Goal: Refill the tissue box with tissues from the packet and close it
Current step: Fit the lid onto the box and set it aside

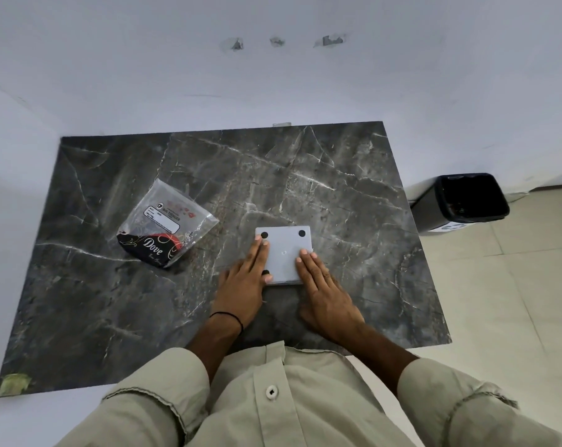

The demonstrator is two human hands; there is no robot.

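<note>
A square grey tissue box [284, 250] lies on the dark marble table [353, 195] with its flat underside up, black round feet showing at its corners. My left hand [245, 279] lies flat against the box's left edge, fingers stretched over it. My right hand [321, 287] rests flat on the box's right near corner, fingers straight. Neither hand grips anything. The clear plastic tissue packet [166, 221], with a black and red printed end and a white label, lies crumpled to the left of the box, apart from both hands.
A black waste bin [460, 203] stands on the tiled floor right of the table. White walls [273, 75] border the table at the back and left. A greenish patch [13, 383] marks the table's near left corner.
</note>
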